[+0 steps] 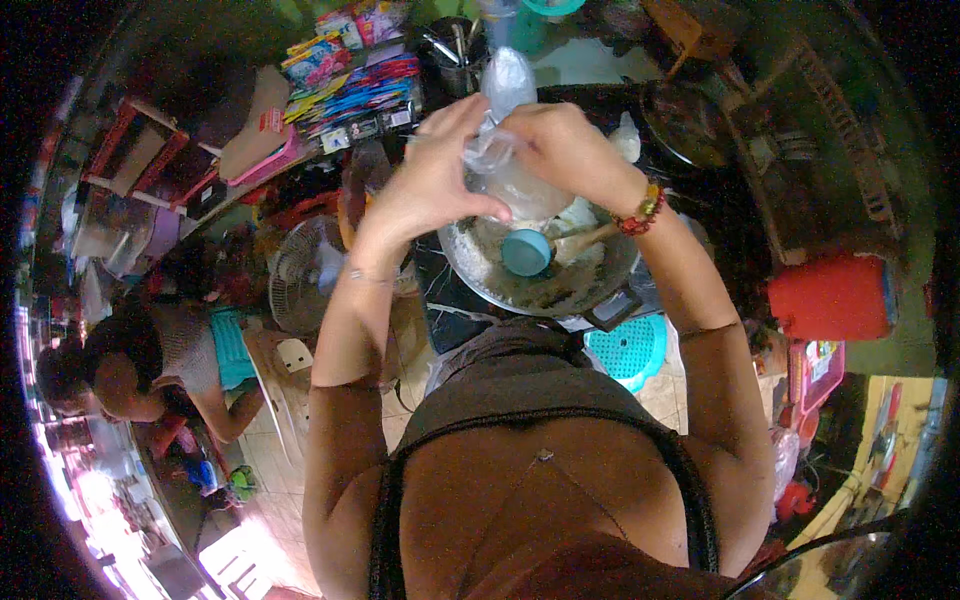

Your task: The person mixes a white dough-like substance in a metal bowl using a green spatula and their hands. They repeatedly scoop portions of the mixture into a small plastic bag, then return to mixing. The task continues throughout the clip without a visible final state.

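A clear plastic bag (520, 192) with pale contents hangs over a wide metal pan (462, 282). My right hand (568, 150) is closed on the gathered top of the bag. Curved round the bag's left side is my left hand (425, 180), fingers at its neck and thumb stretched toward its lower part. Inside the pan a round teal cup (526, 252) lies beside a wooden utensil handle (597, 238). White powdery or flaky matter clings to the pan's inner wall. Another knotted, whitish plastic bag (510, 78) shows just beyond my hands.
Colourful packets (355, 90) fill a rack at the far left, next to a dark holder with utensils (455, 70). A teal perforated stool (630, 352) stands below the pan's near edge. A fan (305, 270) and a seated person (170, 360) are on the left; a red container (830, 297) is on the right.
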Demonstrator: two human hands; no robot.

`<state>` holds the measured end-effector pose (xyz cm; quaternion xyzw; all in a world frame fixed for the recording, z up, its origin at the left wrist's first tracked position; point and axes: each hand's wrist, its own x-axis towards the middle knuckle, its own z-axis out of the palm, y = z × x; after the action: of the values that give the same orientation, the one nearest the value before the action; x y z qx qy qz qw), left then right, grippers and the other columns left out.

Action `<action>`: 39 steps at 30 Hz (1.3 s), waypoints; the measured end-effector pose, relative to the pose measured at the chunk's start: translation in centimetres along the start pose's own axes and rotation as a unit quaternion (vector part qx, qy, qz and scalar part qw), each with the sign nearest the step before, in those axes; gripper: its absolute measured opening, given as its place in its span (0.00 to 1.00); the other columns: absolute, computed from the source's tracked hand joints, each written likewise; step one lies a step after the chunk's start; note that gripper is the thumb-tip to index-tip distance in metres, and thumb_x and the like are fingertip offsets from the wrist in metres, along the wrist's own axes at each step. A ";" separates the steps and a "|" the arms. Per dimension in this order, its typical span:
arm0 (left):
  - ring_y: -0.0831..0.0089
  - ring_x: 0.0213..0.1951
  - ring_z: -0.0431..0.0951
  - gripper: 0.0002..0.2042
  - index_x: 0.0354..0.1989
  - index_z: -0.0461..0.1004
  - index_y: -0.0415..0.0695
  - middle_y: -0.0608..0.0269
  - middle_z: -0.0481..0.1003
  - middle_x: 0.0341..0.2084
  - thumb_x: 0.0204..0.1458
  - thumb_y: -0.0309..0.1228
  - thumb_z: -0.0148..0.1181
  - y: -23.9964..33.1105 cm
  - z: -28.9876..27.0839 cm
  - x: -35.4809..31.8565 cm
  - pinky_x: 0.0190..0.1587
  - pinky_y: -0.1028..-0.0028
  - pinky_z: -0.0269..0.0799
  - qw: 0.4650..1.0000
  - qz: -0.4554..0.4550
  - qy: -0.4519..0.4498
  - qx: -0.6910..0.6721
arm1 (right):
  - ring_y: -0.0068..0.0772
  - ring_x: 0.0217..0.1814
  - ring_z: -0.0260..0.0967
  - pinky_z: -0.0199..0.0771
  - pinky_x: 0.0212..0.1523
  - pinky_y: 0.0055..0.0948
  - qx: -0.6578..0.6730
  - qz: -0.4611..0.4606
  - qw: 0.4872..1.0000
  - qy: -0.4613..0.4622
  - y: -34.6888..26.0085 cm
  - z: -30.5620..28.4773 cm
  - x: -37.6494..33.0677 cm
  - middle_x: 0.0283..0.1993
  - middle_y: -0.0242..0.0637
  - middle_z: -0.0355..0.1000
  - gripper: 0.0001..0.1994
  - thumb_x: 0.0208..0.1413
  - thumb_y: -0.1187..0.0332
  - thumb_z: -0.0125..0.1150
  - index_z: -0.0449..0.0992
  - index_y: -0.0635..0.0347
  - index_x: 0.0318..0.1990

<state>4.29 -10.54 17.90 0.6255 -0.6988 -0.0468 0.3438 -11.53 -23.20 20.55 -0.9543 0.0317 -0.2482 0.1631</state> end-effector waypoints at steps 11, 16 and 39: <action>0.74 0.34 0.73 0.11 0.36 0.74 0.42 0.63 0.74 0.30 0.57 0.36 0.51 -0.2 5.3 0.0 0.39 0.74 0.68 0.917 -0.158 0.071 -0.359 | 0.32 0.49 0.68 0.69 0.47 0.31 0.376 0.126 0.910 0.123 1.2 0.2 -0.8 0.49 0.42 0.69 0.33 0.40 0.65 0.70 0.64 0.60 0.56; 0.79 0.33 0.68 0.21 0.37 0.73 0.38 0.69 0.71 0.29 0.61 0.46 0.44 3.6 3.9 0.4 0.37 0.76 0.66 0.832 -0.248 0.198 -0.454 | 0.42 0.69 0.46 0.40 0.69 0.36 0.413 0.093 0.906 0.011 -1.8 5.2 -3.4 0.66 0.52 0.50 0.64 0.20 0.56 0.81 0.42 0.67 0.66; 0.62 0.57 0.64 0.46 0.65 0.47 0.43 0.59 0.59 0.58 0.35 0.17 0.67 2.7 6.9 -8.3 0.53 0.57 0.69 0.572 -0.136 0.063 -0.806 | 0.29 0.47 0.67 0.69 0.46 0.29 0.771 0.077 0.632 0.028 -2.6 7.2 -2.1 0.44 0.36 0.70 0.19 0.60 0.56 0.51 0.69 0.62 0.49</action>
<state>-1.85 -4.97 10.56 0.1783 -0.2558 -0.5979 0.7385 -9.90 -18.32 14.48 -0.4677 -0.0929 -0.1955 0.8570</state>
